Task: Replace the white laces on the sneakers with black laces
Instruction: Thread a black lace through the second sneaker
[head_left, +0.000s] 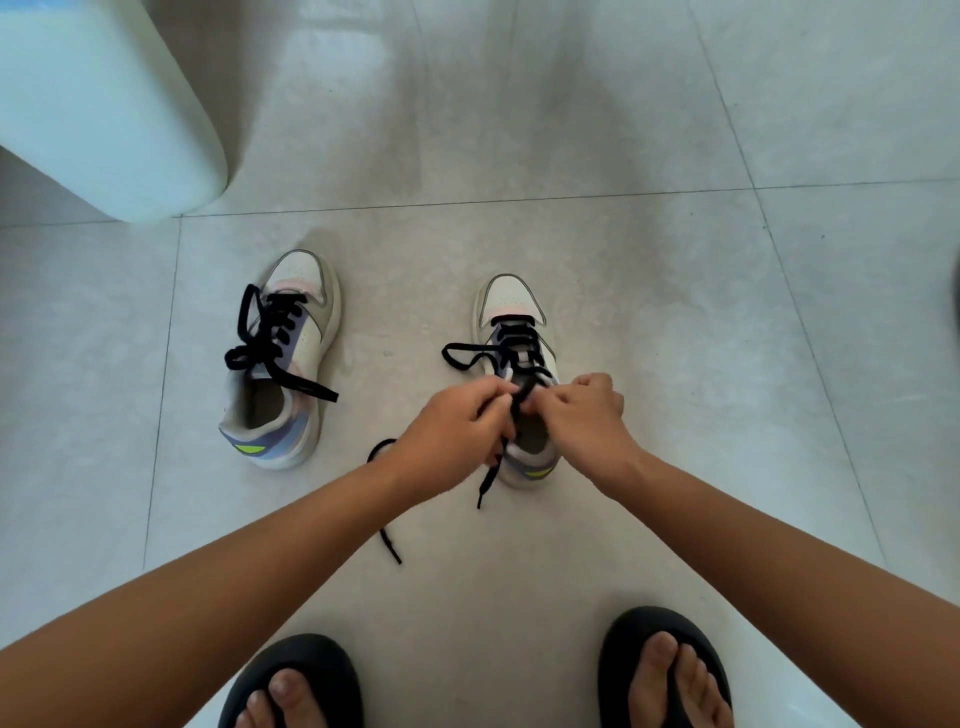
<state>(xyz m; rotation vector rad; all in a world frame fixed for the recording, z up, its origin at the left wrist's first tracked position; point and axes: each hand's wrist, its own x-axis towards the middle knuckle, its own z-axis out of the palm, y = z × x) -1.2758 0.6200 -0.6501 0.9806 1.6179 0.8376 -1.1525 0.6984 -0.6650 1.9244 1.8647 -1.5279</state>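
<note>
Two white sneakers with purple panels stand on the floor, toes pointing away from me. The left sneaker (291, 364) is laced in black and its bow is tied. The right sneaker (511, 306) carries a black lace (462, 356) with one loop lying off to its left. Over that shoe's opening, my left hand (452, 431) and my right hand (587, 415) both pinch the black lace. Two loose lace ends trail onto the floor below my left wrist. No white lace is visible.
Light grey floor tiles (571, 130) spread all around. A pale rounded object (104, 104) fills the upper left corner. My feet in black slippers (291, 686) are at the bottom edge.
</note>
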